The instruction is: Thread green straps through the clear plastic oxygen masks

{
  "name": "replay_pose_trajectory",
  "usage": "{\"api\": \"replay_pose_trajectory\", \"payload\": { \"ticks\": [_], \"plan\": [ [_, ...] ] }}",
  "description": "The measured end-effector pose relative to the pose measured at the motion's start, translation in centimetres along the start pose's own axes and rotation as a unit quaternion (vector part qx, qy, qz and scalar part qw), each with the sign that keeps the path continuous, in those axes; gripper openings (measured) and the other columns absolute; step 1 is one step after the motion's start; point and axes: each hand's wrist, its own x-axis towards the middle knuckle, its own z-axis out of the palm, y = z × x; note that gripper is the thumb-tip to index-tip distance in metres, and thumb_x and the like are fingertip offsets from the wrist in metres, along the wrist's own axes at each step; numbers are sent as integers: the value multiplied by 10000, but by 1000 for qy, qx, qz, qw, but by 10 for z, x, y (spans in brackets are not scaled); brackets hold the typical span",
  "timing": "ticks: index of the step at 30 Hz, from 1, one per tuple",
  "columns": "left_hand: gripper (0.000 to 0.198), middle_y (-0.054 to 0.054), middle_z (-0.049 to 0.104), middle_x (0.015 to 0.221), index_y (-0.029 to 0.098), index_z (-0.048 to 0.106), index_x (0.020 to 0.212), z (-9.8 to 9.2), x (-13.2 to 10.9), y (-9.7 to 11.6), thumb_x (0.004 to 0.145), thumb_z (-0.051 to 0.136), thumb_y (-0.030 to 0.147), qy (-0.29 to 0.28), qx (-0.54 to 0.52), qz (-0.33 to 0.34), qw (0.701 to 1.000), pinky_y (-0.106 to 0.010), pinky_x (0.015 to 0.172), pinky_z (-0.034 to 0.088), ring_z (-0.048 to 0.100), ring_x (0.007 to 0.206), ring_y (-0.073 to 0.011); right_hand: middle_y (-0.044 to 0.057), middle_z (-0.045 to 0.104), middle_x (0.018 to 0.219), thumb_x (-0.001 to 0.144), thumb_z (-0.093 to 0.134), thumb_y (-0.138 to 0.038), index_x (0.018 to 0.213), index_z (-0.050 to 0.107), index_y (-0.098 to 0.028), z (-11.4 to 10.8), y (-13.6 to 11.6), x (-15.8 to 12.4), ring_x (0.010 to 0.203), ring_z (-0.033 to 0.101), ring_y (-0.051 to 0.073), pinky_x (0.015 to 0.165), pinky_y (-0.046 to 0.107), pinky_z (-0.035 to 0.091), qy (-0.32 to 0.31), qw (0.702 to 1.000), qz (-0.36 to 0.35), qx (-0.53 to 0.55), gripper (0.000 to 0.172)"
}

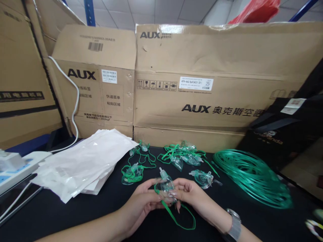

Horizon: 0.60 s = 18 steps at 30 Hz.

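Note:
Between my two hands is a clear oxygen mask [165, 184] with a pale connector pointing up and away from me. My left hand [145, 198] is closed on the mask's left side, fingers curled behind it. On the other side my right hand [188, 193] pinches the mask's right edge. A green elastic strap [174, 216] hangs from the mask in a loop toward me. Just beyond the hands lie more masks: one with a bunched green strap [133, 174] to the left, a heap of several masks [188, 156] at the back, and a single mask [203, 178] to the right.
Coiled green tubing [252, 178] lies at the right. A stack of white plastic bags [88, 161] is at the left, beside a white power strip [24, 169] with a cable. Large cardboard boxes [161, 114] wall off the back. A black bag [275, 134] stands at the right.

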Motion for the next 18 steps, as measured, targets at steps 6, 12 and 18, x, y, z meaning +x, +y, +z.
{"api": "replay_pose_trajectory", "payload": {
  "ticks": [6, 12, 18],
  "plan": [
    [402, -137, 700, 858, 82, 512, 1079, 0, 0, 0, 685, 570, 26, 2, 6, -5, 1000, -343, 776, 445, 654, 811, -224, 0, 631, 635, 615, 702, -372, 762, 576, -128, 2, 0, 1, 440, 525, 70, 459, 212, 440, 27, 999, 8, -36, 311],
    [397, -120, 709, 814, 92, 522, 1062, 4, 0, 3, 675, 589, 33, -2, 1, -6, 1000, -335, 767, 445, 655, 796, -217, 5, 632, 633, 619, 696, -386, 790, 573, -138, 3, 2, 0, 500, 556, 100, 458, 217, 446, 42, 997, -9, -66, 325],
    [342, -130, 706, 827, 79, 542, 1019, 4, -2, 4, 681, 571, 32, -21, 6, -5, 1000, -367, 818, 420, 651, 818, -233, -11, 616, 568, 622, 696, -370, 698, 543, -147, 6, -2, -3, 417, 500, 76, 379, 186, 382, 61, 995, 11, -75, 281]
  ]
}}
